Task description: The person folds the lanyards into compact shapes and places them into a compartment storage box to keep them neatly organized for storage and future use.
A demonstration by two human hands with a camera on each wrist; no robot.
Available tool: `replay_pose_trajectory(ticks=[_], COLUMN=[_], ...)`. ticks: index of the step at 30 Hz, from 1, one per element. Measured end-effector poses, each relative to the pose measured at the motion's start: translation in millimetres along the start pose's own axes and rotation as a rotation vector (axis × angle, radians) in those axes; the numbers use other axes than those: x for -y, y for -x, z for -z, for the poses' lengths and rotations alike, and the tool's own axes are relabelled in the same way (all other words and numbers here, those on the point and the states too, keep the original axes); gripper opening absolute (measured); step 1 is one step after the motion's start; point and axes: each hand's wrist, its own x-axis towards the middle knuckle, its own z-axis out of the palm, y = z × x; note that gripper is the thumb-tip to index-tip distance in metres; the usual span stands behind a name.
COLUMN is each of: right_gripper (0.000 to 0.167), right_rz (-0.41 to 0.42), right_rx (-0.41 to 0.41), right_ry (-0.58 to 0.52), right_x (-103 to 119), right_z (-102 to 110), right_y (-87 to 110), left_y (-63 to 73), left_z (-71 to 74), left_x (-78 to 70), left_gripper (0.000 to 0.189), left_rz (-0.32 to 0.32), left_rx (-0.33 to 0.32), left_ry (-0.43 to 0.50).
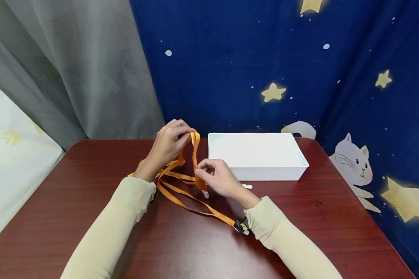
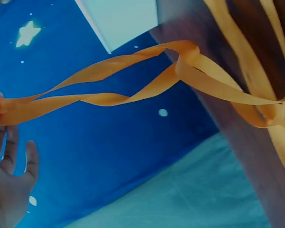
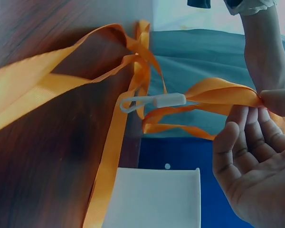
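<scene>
Lanyard (image 1: pixel 194 149), orange and flat, is hanging as a raised loop between the two hands above the table (image 1: pixel 181 240), while more orange strap (image 1: pixel 176 197) is lying below in crossing lengths; whether it is all one piece I cannot tell. The left hand (image 1: pixel 170 138) is gripping the top of the loop between thumb and fingers; the right hand (image 1: pixel 217 178) is pinching the strap lower down, just above a white clip (image 3: pixel 169 99).

The webbing is looking light and limp, twisting freely, perhaps a little slick, so it is more likely to tangle than to break. The clip is seeming stiffer, its thin hook probably the most delicate part. The doubled strap beside the clip is offering a good hold, since a pinch there should keep both layers together.

The tabletop is showing dark reddish grain and catching a soft glare, so strap should slide easily over it. A white tray (image 1: pixel 263 174) is standing toward the far edge, with a small white piece (image 1: pixel 247 186) lying near its front wall. Behind, a grey curtain (image 1: pixel 108 73) and a blue curtain (image 1: pixel 213 73) with yellow stars (image 1: pixel 273 93) and a cat (image 1: pixel 352 162) are hanging
</scene>
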Motion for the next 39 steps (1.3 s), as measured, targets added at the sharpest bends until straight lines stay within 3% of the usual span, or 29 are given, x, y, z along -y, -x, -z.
replay_pose_trajectory(ticks=[12, 22, 27, 31, 36, 39], right_gripper=[0.023, 0.029, 0.023, 0.012, 0.008, 0.006], right_rz=[0.01, -0.038, -0.016, 0.038, 0.164, 0.198], right_rx=[0.009, 0.111, 0.131, 0.073, -0.022, -0.061], right_ry=[-0.183, -0.366, -0.369, -0.314, -0.201, -0.19], right_x=[3, 14, 14, 13, 13, 14], right_z=[6, 21, 26, 24, 19, 17], right_y=[-4.0, -7.1, -8.4, -8.7, -10.0, -10.4], left_y=[-10.9, -14.0, -15.9, -18.8, -20.0, -20.8], left_z=[4.9, 10.8, 12.0, 12.3, 12.7, 13.5], left_x=[-15.6, -25.2, -29.3, -33.1, -37.7, -40.5], left_gripper=[0.018, 0.016, 0.017, 0.016, 0.016, 0.015], left_rz=[-0.1, -0.133, -0.154, -0.172, -0.186, -0.194], left_rx=[-0.024, -0.021, -0.032, -0.041, -0.055, -0.062], left_ry=[0.004, 0.042, 0.07, 0.096, 0.111, 0.115])
